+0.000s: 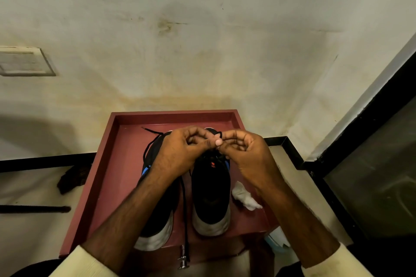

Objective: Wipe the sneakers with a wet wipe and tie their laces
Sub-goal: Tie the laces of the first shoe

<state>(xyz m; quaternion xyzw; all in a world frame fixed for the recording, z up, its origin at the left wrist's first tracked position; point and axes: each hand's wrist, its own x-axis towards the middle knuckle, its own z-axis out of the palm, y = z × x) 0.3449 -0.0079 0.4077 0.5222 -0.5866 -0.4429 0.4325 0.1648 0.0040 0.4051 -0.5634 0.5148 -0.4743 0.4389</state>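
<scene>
On the red tray (108, 164), two black sneakers stand side by side. Over the right-side sneaker (211, 198), the left hand (180, 150) and right hand (245, 155) meet, curled fingers pinching its lace (219, 135). A crumpled wipe (244, 197) lies at that shoe's three o'clock.

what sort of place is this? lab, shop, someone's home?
Likely a home room corner, not a lab, though that is a guess: a stained painted wall, a black skirting strip along its base, and a maroon tray holding two sneakers.
</scene>
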